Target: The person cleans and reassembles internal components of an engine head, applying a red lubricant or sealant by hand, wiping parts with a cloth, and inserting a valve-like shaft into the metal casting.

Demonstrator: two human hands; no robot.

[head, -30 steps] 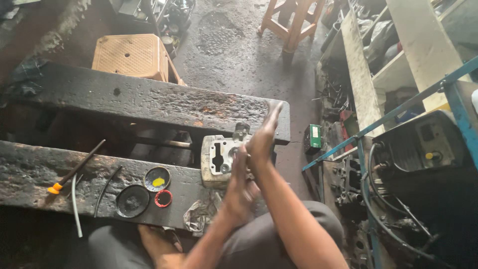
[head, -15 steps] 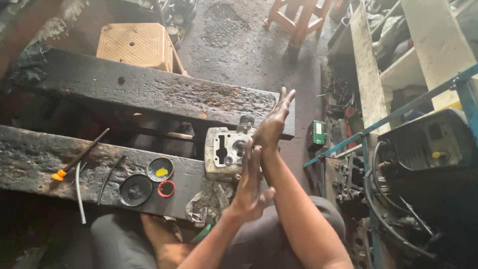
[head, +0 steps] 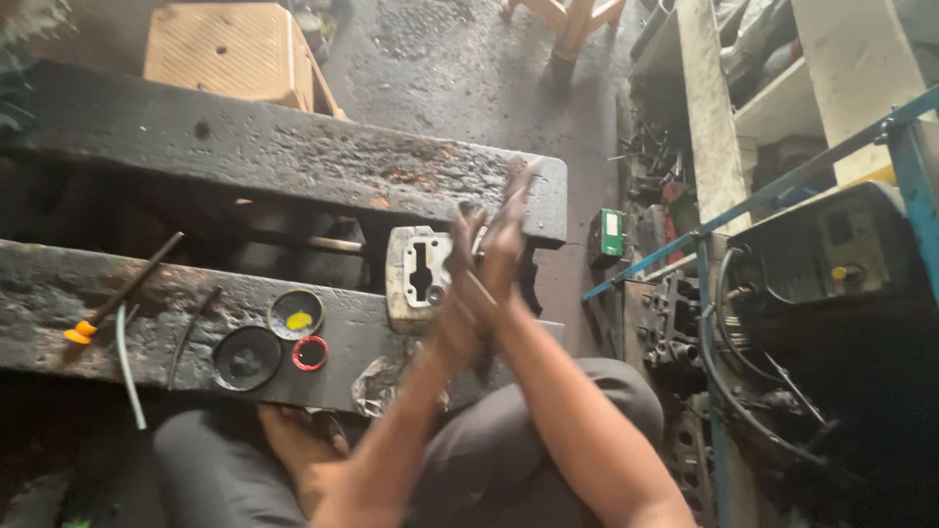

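Note:
My left hand (head: 458, 311) and my right hand (head: 506, 233) are pressed palm to palm, blurred, with a thin stick (head: 476, 286) caught between them. They hover just right of a grey metal engine part (head: 416, 277) with slots and holes. That part rests on a dark, greasy wooden beam (head: 59, 313). Left of it on the beam are a small tin of yellow paste (head: 295, 315), a black round lid (head: 246, 358) and a red ring (head: 310, 353).
A screwdriver with an orange handle (head: 115, 295) and a grey hose piece (head: 127, 367) lie at the beam's left. A second beam (head: 293, 156) runs behind, with a tan stool (head: 230, 54) beyond. A green box (head: 611, 235), a blue frame (head: 753, 200) and machine parts crowd the right.
My two palms have slid against each other: the right hand drew back slightly and the left moved up beside it. The view has shifted a little; the engine part stayed put.

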